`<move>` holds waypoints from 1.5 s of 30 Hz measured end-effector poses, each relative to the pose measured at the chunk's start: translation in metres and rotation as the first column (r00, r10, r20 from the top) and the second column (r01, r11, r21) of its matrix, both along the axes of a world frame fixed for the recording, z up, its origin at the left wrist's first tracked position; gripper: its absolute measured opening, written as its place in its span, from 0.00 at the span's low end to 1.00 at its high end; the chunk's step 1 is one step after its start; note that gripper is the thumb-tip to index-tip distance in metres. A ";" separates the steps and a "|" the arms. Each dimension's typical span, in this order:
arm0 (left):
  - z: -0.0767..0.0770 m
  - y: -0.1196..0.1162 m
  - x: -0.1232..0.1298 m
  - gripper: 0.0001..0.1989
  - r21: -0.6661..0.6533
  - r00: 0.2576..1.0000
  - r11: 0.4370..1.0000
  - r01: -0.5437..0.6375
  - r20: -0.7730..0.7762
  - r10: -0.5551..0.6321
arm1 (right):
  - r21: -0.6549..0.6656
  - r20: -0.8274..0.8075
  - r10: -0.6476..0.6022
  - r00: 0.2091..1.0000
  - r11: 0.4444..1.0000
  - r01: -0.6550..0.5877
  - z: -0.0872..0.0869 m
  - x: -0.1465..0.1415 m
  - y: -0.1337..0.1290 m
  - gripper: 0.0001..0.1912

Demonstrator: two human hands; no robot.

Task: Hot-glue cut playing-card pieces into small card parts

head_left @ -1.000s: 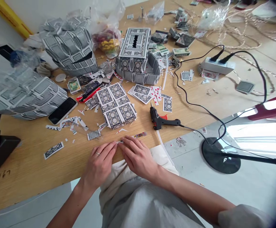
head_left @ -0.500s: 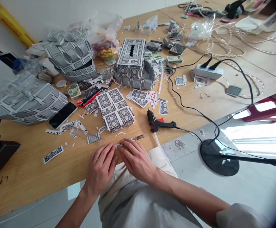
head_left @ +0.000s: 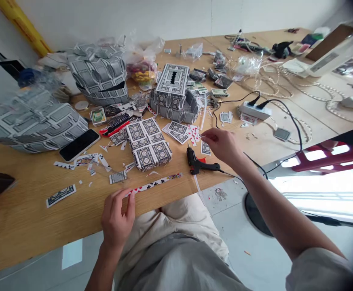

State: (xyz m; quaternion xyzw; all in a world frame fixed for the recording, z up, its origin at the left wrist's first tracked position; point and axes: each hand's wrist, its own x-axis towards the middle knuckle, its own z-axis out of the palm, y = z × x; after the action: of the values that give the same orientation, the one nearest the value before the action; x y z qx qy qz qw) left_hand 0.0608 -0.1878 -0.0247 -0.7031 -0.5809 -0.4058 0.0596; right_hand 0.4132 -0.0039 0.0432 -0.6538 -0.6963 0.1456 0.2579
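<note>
- A long, narrow strip of card pieces (head_left: pixel 155 184), with red and black pips, lies on the wooden table (head_left: pixel 27 182), on the person's side of a box covered in patterned playing cards (head_left: pixel 148 143), which serves as the landmark.
- Handling it well, as a judgement: light, flat pressure at one end should stop the strip skewing or buckling; any piece joined to it wants its edges squared to the strip first.
- A black glue gun (head_left: pixel 201 162) lies to the right of the box, its nozzle near the right hand (head_left: pixel 223 146). Reaching around that tip, not across it, seems wise in case it is hot.
- The left hand (head_left: pixel 117 218) is nearer the person than the box and slightly to its left. Thumb and forefinger are narrowed on the strip's left end, holding it; the rest of the strip runs rightward, free of the fingers, past the box's near corner.
- The right hand is right of the box, well apart from the strip. Its thumb and fingertips are drawn close together beside red-pipped cards (head_left: pixel 193 132); whether they grip anything cannot be told.
</note>
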 end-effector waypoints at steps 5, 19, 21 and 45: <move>-0.004 -0.001 -0.001 0.12 -0.025 0.995 0.998 0.059 -0.077 -0.060 | -0.258 0.376 0.114 0.920 0.966 -0.014 -0.013 -0.007 0.043 0.14; -0.004 0.000 0.002 0.10 -0.023 0.998 0.999 0.033 -0.048 -0.034 | -0.365 0.472 0.169 0.865 0.931 0.018 -0.008 -0.016 0.056 0.17; -0.004 -0.001 0.002 0.10 -0.032 0.998 0.999 0.036 -0.050 -0.038 | -0.366 0.478 0.166 0.862 0.930 0.023 -0.008 -0.016 0.056 0.17; -0.001 0.000 0.004 0.09 0.013 0.999 0.999 0.035 -0.035 -0.034 | -0.381 0.347 0.188 0.919 0.924 -0.045 -0.016 0.000 0.041 0.02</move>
State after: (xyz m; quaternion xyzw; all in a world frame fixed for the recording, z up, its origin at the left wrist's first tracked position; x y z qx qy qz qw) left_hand 0.0643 -0.1874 -0.0255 -0.7196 -0.5648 -0.3983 0.0676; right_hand 0.4129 0.0371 0.0276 -0.6626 -0.7316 0.1594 -0.0160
